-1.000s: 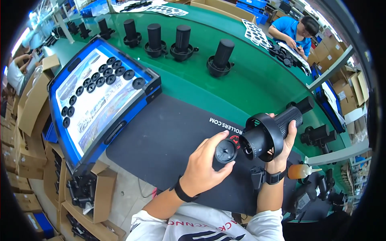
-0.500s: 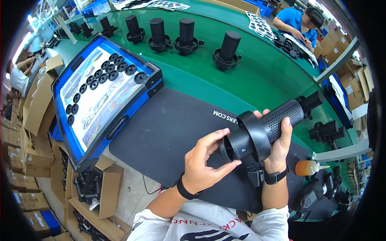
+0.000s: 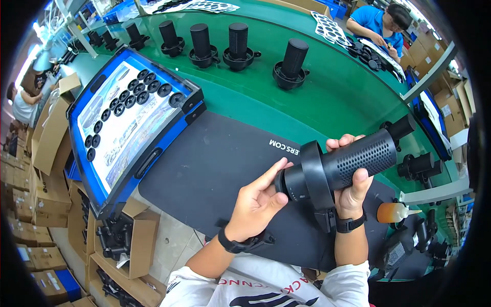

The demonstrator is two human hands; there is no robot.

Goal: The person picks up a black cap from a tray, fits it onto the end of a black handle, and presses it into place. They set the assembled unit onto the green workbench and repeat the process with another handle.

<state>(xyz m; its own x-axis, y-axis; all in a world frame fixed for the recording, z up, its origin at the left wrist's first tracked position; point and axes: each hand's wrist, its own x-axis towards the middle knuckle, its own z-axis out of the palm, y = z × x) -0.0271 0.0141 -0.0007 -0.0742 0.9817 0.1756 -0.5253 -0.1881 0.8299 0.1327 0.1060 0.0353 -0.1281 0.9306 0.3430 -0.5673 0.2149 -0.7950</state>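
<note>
A black cylinder with a perforated sleeve [image 3: 362, 156] lies tilted across both hands. A wide black ring collar [image 3: 313, 171] encircles it, with a small bracket [image 3: 323, 217] below. My right hand [image 3: 353, 192] is closed round the perforated part, thumb in front and fingertips showing behind. My left hand [image 3: 258, 202] cups the cylinder's smooth lower end, thumb and fingers on opposite sides of the rim; its palm side is partly hidden.
A dark mat [image 3: 220, 169] lies under my hands. Left stands a blue-framed tray [image 3: 176, 120] with several black round caps. Black cylinders on ring bases [image 3: 294, 59] line the green bench. An orange-filled squeeze bottle [image 3: 391, 212] is at right. A person in blue [image 3: 378, 25] works across.
The cylinder has turned slightly, so its lower end faces me less and its perforated sleeve shows more. My left hand has shifted slightly left, still at the lower end.
</note>
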